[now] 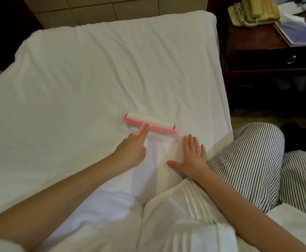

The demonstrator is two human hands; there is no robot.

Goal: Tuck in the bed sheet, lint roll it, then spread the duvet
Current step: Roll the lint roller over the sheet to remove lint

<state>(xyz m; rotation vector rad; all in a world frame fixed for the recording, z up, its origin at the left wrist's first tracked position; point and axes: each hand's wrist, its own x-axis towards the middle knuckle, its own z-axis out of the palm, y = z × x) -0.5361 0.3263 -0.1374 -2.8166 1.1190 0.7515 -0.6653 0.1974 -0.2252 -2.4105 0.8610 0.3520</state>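
Observation:
A pink lint roller (149, 123) with a white roll lies on the white bed sheet (86, 75) near the middle of the bed. My left hand (132, 150) grips its thin pink handle, with the index finger stretched along the handle toward the roller head. My right hand (192, 157) lies flat on the sheet just right of the roller's path, fingers straight and spread. A white duvet (176, 224) with ribbed stitching is bunched at the near edge under my forearms.
A dark wooden nightstand (268, 57) stands right of the bed, carrying a beige telephone (254, 10) and papers (298, 31). My knee in striped trousers (254, 160) rests at the bed's right edge. A tiled headboard wall (112, 8) runs behind the bed.

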